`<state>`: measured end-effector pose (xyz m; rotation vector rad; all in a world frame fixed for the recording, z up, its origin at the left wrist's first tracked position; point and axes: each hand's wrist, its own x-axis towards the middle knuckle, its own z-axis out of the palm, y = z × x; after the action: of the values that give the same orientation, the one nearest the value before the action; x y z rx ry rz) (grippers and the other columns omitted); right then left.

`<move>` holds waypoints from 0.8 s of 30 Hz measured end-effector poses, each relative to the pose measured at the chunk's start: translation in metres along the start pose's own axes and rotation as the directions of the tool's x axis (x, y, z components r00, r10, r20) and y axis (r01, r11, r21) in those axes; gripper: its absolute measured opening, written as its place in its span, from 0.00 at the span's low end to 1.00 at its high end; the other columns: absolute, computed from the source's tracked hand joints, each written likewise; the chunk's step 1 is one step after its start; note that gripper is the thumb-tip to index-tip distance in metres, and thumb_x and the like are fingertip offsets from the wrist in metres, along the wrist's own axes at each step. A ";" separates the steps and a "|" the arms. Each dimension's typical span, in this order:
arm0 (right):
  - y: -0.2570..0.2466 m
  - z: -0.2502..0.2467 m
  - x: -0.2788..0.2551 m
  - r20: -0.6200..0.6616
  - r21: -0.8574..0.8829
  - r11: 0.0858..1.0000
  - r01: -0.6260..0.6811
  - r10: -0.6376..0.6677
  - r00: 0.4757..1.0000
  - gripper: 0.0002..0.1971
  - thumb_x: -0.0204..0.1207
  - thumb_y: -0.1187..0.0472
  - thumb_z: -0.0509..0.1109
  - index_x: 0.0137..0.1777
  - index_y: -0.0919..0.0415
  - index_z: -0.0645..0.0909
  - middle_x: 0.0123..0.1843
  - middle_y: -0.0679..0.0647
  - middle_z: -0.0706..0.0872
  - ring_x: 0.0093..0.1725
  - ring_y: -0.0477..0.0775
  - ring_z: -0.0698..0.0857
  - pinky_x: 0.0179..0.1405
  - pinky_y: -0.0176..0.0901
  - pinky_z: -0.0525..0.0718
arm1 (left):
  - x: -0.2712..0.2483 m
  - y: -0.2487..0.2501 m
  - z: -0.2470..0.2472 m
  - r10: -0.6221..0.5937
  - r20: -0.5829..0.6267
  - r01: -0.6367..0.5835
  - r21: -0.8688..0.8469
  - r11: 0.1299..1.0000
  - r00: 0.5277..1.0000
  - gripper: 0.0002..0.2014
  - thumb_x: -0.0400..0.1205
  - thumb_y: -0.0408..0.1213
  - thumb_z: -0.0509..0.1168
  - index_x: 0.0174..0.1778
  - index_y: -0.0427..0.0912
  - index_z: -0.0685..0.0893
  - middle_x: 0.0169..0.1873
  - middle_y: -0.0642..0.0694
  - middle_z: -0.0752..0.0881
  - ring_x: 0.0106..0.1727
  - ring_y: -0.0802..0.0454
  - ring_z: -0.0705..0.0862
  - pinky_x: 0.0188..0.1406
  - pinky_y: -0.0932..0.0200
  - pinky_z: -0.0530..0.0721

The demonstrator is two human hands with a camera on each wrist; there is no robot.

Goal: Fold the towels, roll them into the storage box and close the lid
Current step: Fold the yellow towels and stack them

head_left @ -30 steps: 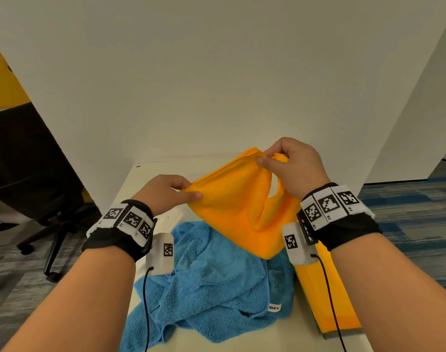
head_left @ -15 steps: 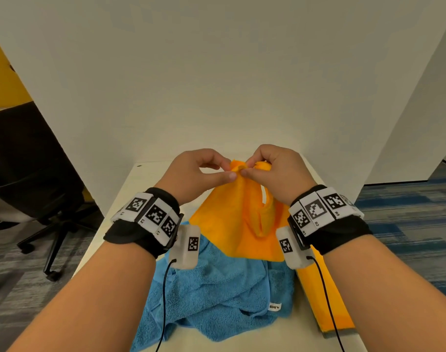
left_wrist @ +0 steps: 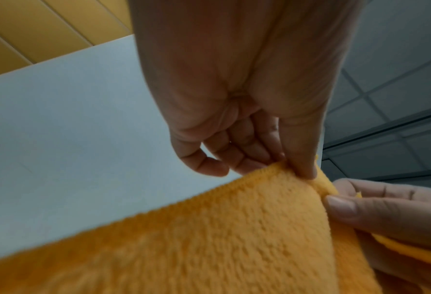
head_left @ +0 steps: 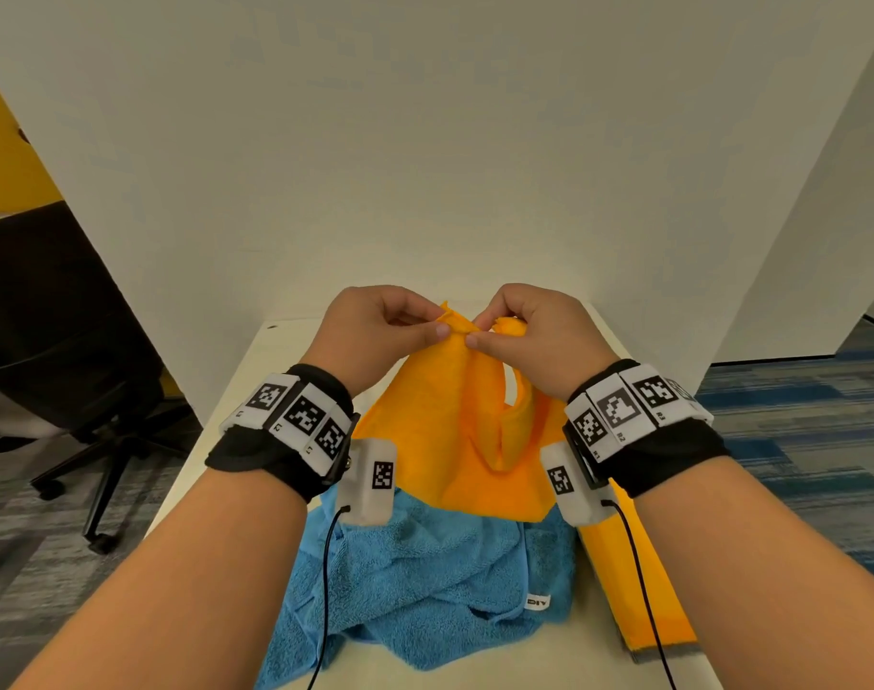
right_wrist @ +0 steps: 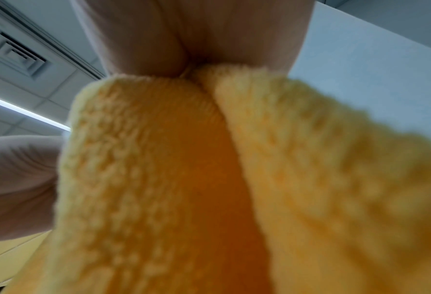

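White surface point(head_left: 216, 440) sits in a corner of white partition panels point(head_left: 425, 166). Black office chair point(head_left: 61, 351) on castors to the left, on grey carpet point(head_left: 36, 515). Blue-striped carpet point(head_left: 798, 440) to the right. Yellow wall point(head_left: 2, 156) far left. Right wrist view: ceiling vent point(right_wrist: 15, 53) and light strip point(right_wrist: 25, 113) overhead.

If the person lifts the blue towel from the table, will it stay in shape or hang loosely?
The blue towel would probably hang limp: it lies crumpled in soft folds on the table. Its looped pile looks easy to pinch, so slipping seems unlikely. The orange towel, pinched by the left hand and right hand, already droops similarly.
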<state>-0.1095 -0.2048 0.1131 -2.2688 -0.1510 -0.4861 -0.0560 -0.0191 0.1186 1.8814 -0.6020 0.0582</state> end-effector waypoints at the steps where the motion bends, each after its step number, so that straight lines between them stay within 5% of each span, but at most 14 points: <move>1: 0.000 0.000 0.000 -0.002 0.004 1.000 -0.001 0.001 1.000 0.08 0.72 0.54 0.77 0.38 0.44 0.79 0.46 0.46 0.86 0.46 0.45 0.82 0.45 0.42 0.81 | 0.001 0.000 0.000 0.005 -0.013 -0.005 0.002 1.000 1.000 0.06 0.74 0.34 0.76 0.43 0.47 0.89 0.38 0.54 0.89 0.37 0.65 0.86 0.40 0.71 0.84; 5: -0.001 -0.001 0.000 -0.052 0.011 1.000 0.020 -0.019 0.998 0.06 0.74 0.53 0.75 0.40 0.48 0.80 0.42 0.41 0.82 0.44 0.38 0.79 0.41 0.29 0.74 | 0.005 -0.001 -0.003 0.012 -0.076 -0.010 0.026 1.000 0.997 0.11 0.74 0.34 0.77 0.47 0.54 0.87 0.35 0.53 0.87 0.38 0.60 0.84 0.46 0.62 0.85; 10: 0.011 -0.009 0.003 -0.156 -0.014 0.998 -0.068 0.065 0.986 0.09 0.83 0.51 0.63 0.49 0.56 0.72 0.39 0.44 0.74 0.38 0.39 0.73 0.34 0.31 0.69 | 0.009 -0.012 -0.023 -0.055 -0.272 0.081 0.087 0.993 0.961 0.10 0.77 0.38 0.74 0.52 0.54 0.86 0.39 0.52 0.88 0.45 0.57 0.85 0.52 0.61 0.82; 13: 0.017 -0.016 0.003 -0.218 0.136 0.977 -0.165 0.192 0.957 0.06 0.83 0.58 0.61 0.49 0.60 0.68 0.39 0.49 0.71 0.35 0.46 0.71 0.32 0.37 0.69 | 0.008 -0.024 -0.038 -0.119 -0.408 0.184 0.125 0.975 0.905 0.05 0.78 0.40 0.72 0.48 0.52 0.86 0.37 0.55 0.86 0.45 0.56 0.84 0.49 0.60 0.79; 16: 0.027 -0.021 0.003 -0.268 0.223 0.942 -0.249 0.305 0.914 0.01 0.81 0.66 0.56 0.49 0.62 0.67 0.39 0.52 0.70 0.36 0.49 0.69 0.33 0.42 0.68 | 0.005 -0.036 -0.052 -0.170 -0.515 0.265 0.116 0.957 0.840 0.10 0.80 0.42 0.71 0.55 0.47 0.87 0.41 0.52 0.86 0.47 0.54 0.84 0.50 0.59 0.78; 19: 0.038 -0.024 0.004 -0.337 0.212 0.930 -0.299 0.357 0.871 0.05 0.81 0.69 0.53 0.52 0.62 0.69 0.44 0.53 0.73 0.43 0.52 0.72 0.36 0.41 0.69 | 0.002 -0.047 -0.063 -0.221 -0.608 0.343 0.090 0.935 0.763 0.13 0.81 0.43 0.69 0.60 0.45 0.86 0.47 0.49 0.87 0.50 0.51 0.83 0.53 0.56 0.78; 24: 0.057 -0.030 0.000 -0.424 0.096 0.909 -0.405 0.406 0.810 0.14 0.82 0.62 0.60 0.66 0.59 0.79 0.60 0.54 0.82 0.57 0.53 0.79 0.55 0.42 0.73 | -0.004 -0.060 -0.074 -0.279 -0.687 0.441 0.068 0.895 0.671 0.14 0.82 0.43 0.67 0.62 0.45 0.86 0.52 0.45 0.88 0.53 0.46 0.85 0.55 0.53 0.80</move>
<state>-0.1034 -0.2652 0.0923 -2.0477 0.5549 -0.7416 -0.0158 0.0633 0.0950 1.9945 0.3014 0.5402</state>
